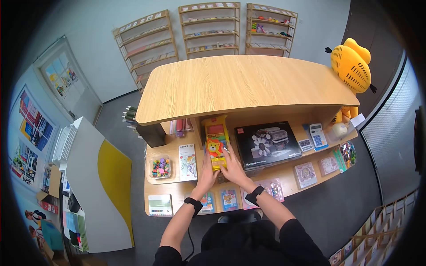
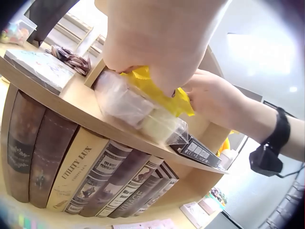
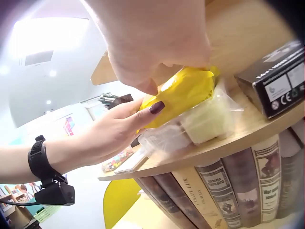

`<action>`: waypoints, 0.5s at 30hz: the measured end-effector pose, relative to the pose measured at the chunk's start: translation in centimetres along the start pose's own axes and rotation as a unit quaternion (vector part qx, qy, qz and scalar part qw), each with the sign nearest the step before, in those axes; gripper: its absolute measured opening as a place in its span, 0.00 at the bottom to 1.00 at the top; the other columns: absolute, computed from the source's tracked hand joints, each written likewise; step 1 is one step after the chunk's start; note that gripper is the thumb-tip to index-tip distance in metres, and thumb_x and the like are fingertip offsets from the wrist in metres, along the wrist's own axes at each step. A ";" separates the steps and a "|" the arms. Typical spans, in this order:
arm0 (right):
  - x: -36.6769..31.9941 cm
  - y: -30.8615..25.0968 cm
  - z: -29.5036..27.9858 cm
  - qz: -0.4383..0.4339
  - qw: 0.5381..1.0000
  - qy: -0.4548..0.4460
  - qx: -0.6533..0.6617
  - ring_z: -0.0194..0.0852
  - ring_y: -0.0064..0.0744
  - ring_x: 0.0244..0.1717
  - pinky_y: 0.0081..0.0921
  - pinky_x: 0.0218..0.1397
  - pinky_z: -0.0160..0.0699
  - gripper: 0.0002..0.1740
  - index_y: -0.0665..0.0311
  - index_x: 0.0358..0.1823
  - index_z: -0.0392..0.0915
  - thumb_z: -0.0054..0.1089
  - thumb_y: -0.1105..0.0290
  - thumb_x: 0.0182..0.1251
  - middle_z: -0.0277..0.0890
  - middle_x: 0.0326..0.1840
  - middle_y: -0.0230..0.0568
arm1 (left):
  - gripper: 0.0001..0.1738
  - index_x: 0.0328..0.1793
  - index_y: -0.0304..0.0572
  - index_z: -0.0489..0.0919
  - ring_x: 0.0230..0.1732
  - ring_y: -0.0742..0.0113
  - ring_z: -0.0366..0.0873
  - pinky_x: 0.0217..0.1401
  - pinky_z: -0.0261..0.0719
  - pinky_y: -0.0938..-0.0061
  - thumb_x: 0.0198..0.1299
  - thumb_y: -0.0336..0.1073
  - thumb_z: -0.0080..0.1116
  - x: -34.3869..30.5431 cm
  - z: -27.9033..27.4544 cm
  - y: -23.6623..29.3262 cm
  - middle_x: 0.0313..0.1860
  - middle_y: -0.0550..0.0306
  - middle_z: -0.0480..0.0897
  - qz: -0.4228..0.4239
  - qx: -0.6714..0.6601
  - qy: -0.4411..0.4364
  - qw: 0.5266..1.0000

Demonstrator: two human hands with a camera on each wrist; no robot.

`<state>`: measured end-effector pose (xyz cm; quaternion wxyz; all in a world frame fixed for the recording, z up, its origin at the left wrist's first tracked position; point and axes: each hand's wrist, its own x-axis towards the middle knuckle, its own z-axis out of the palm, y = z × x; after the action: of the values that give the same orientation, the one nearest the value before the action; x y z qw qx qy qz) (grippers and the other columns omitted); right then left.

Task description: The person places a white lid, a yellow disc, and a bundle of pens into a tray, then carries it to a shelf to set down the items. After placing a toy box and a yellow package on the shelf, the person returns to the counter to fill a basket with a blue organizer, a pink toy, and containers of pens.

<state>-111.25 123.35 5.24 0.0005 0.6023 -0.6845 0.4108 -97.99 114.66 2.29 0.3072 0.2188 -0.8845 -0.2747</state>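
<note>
A yellow packet (image 1: 216, 148) with a cartoon lion on its front and a clear window lies lengthwise in the shelf opening. My left hand (image 1: 207, 174) holds its left side; in the right wrist view the thumb of that left hand (image 3: 116, 126) presses on the yellow wrapper. On the opposite side my right hand (image 1: 233, 167) grips the packet's near right edge. Beneath the yellow packet (image 3: 183, 98), the right wrist view has clear plastic bags with a pale yellow-green block (image 3: 207, 119) at the shelf edge. Most of the fingers are hidden behind the wrapper.
Right of the packet lies a black model box (image 1: 268, 144), then a calculator (image 1: 317, 135). To the left are a white box (image 1: 187, 162) and a clear tub of colourful pieces (image 1: 160, 168). The wooden top (image 1: 239, 82) overhangs the shelf. Books (image 2: 71, 167) stand below.
</note>
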 end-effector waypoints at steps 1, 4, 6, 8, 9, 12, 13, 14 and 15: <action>0.0 0.2 -0.1 0.000 1.000 0.001 -0.001 0.54 0.67 0.68 0.43 0.66 0.65 0.37 0.66 0.70 0.53 0.57 0.72 0.58 0.38 0.75 0.63 | 0.54 0.75 0.28 0.43 0.74 0.36 0.48 0.75 0.52 0.57 0.46 0.25 0.67 0.0 0.1 0.2 0.74 0.32 0.50 0.001 -0.001 0.000 1.000; 0.1 0.4 -0.7 0.023 0.998 -0.037 0.044 0.52 0.66 0.69 0.43 0.66 0.64 0.39 0.66 0.71 0.51 0.57 0.73 0.57 0.36 0.76 0.62 | 0.53 0.74 0.28 0.43 0.71 0.35 0.53 0.72 0.56 0.55 0.48 0.28 0.67 -0.5 0.1 1.2 0.72 0.33 0.54 0.009 0.019 0.037 0.999; -0.1 0.2 -1.0 0.040 0.993 -0.069 0.085 0.41 0.63 0.74 0.42 0.73 0.55 0.42 0.66 0.71 0.48 0.58 0.74 0.54 0.34 0.76 0.61 | 0.53 0.75 0.28 0.43 0.72 0.35 0.51 0.73 0.55 0.55 0.48 0.27 0.66 -1.0 -0.1 1.5 0.73 0.32 0.52 0.005 -0.003 0.027 1.000; -0.2 0.4 -1.5 0.022 0.992 -0.067 0.102 0.40 0.62 0.75 0.41 0.73 0.53 0.43 0.66 0.72 0.47 0.58 0.74 0.54 0.34 0.77 0.60 | 0.53 0.75 0.28 0.43 0.74 0.36 0.49 0.74 0.52 0.56 0.48 0.27 0.65 -1.4 -0.2 1.6 0.73 0.32 0.51 -0.011 -0.021 0.018 1.000; -0.4 0.6 -1.8 0.009 0.991 -0.062 0.118 0.39 0.62 0.75 0.40 0.74 0.52 0.44 0.66 0.72 0.46 0.59 0.74 0.54 0.34 0.77 0.60 | 0.52 0.75 0.29 0.43 0.75 0.37 0.46 0.76 0.48 0.58 0.49 0.27 0.64 -1.6 -0.2 1.7 0.74 0.32 0.50 -0.024 -0.041 0.005 0.999; -1.5 1.3 -3.4 -0.014 0.992 -0.033 0.125 0.36 0.60 0.76 0.39 0.75 0.48 0.46 0.66 0.73 0.44 0.59 0.73 0.54 0.34 0.77 0.58 | 0.50 0.75 0.28 0.45 0.75 0.37 0.46 0.76 0.47 0.56 0.51 0.30 0.63 -2.7 -1.0 1.6 0.74 0.33 0.49 -0.043 0.006 0.001 0.999; -2.3 1.6 -4.1 0.005 0.988 -0.032 0.150 0.36 0.58 0.77 0.40 0.76 0.45 0.43 0.67 0.72 0.47 0.59 0.73 0.55 0.37 0.77 0.57 | 0.47 0.74 0.29 0.48 0.76 0.38 0.44 0.76 0.44 0.54 0.52 0.35 0.62 -3.5 -1.2 1.2 0.75 0.34 0.48 -0.058 0.030 0.002 0.998; -2.9 2.0 -5.0 0.002 0.987 -0.039 0.155 0.36 0.58 0.77 0.40 0.76 0.45 0.43 0.67 0.72 0.47 0.59 0.73 0.55 0.37 0.77 0.57 | 0.47 0.74 0.29 0.48 0.76 0.38 0.44 0.76 0.44 0.54 0.52 0.35 0.62 -4.3 -1.6 0.7 0.75 0.34 0.48 -0.065 0.033 0.006 0.997; -3.6 2.7 -6.2 -0.011 0.994 -0.044 0.097 0.36 0.57 0.77 0.42 0.76 0.43 0.43 0.66 0.71 0.49 0.60 0.72 0.55 0.38 0.77 0.57 | 0.46 0.74 0.30 0.50 0.76 0.38 0.42 0.76 0.44 0.52 0.53 0.36 0.61 -5.0 -2.5 0.6 0.76 0.35 0.47 -0.081 0.106 -0.002 0.991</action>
<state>-115.52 129.58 6.04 -0.0838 0.6245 -0.6340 0.4484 -92.94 117.05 2.19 0.2571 0.3201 -0.8887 -0.2039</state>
